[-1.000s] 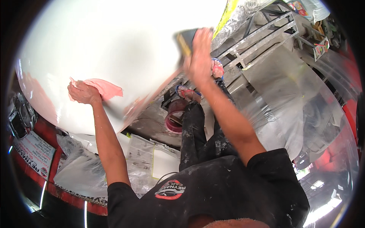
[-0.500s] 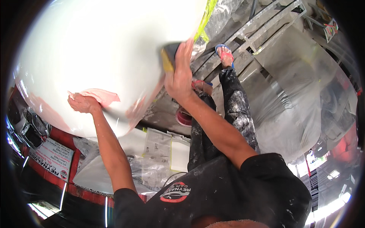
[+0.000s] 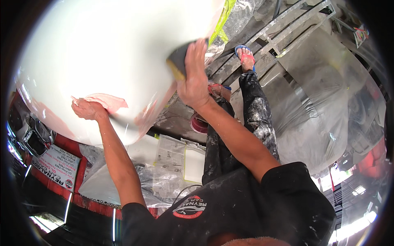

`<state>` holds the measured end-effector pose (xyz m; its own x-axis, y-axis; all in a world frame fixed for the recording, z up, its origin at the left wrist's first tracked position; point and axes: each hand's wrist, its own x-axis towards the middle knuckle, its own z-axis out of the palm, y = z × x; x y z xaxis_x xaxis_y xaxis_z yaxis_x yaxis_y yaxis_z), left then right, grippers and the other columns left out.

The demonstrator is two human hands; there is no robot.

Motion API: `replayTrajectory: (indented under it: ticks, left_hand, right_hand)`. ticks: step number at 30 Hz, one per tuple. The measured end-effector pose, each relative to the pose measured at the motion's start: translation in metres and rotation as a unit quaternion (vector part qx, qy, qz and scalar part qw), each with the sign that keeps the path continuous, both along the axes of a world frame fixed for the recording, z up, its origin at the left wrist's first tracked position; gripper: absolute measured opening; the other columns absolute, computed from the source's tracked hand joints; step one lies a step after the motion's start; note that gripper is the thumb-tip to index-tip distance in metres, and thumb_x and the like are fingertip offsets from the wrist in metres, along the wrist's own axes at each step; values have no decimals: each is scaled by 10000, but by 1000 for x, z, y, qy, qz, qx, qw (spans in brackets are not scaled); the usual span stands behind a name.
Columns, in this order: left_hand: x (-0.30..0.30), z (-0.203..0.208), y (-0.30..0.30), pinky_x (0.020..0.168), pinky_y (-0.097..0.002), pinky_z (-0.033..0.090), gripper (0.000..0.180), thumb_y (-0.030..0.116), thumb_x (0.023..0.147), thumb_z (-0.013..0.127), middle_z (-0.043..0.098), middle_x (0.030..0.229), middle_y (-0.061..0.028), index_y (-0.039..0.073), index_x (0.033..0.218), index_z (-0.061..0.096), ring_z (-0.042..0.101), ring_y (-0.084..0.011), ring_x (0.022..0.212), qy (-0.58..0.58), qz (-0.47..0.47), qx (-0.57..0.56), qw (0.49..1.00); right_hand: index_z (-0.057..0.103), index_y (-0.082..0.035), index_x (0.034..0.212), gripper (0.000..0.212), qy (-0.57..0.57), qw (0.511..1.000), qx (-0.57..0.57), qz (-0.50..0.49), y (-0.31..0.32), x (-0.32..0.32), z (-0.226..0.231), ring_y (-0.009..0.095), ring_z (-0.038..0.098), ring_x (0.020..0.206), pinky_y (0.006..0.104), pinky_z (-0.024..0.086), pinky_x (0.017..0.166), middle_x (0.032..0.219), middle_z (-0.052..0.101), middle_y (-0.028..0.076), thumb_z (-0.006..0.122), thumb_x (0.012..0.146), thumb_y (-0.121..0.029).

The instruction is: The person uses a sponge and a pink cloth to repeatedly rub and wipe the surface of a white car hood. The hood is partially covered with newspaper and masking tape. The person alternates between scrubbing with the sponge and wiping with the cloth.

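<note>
Right hand (image 3: 194, 84) shifted with one block (image 3: 178, 60), left hand (image 3: 87, 110) on one cloth (image 3: 108, 101)

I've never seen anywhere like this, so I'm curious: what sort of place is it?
Most likely a vehicle body and paint workshop: a large, curved white panel has yellow-green tape along its edge, crinkled plastic sheeting lies beside the tape, and newspaper is spread nearby.

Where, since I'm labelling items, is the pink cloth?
In the head view, the pink cloth is left of centre, held by the left hand against the white panel.
</note>
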<state>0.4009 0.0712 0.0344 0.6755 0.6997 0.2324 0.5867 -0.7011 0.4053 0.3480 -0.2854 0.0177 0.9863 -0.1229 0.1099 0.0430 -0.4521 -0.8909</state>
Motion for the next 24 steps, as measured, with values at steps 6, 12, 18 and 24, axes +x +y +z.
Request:
replayTrajectory:
  ticks: [6,12,18,24]
  left_hand:
    - [-2,0,-6,970,-516,455,480,360,1016,445,607,1178,-223,-57,1173,624,567,-384,1090,-9,-34,16,999]
    - [-7,-4,8,1022,-501,421,513,382,1030,420,588,1241,-216,-36,1256,614,497,-378,1197,7,-20,68,997]
    - [1,6,-7,1049,-522,377,472,354,999,434,613,1192,-209,-21,1219,617,461,-385,1233,3,-24,12,1000]
    - [1,4,-5,1052,-510,379,450,340,993,434,638,1207,-162,-8,1208,622,470,-374,1232,-1,-25,19,1000]
  right_hand:
    - [257,125,1560,814,-4,996,-85,-23,-41,95,24,562,167,1524,627,133,1241,1622,207,389,506,795,-1]
    - [315,125,1534,855,-8,992,-119,32,-28,46,8,567,203,1512,645,153,1232,1600,277,383,611,741,2]
    - [354,122,1500,802,-18,979,-205,-6,-41,90,20,528,293,1475,651,231,1186,1573,341,338,667,787,-71]
    - [320,129,1523,757,-34,965,-255,46,-60,137,33,565,278,1481,623,204,1227,1577,297,396,576,829,-36]
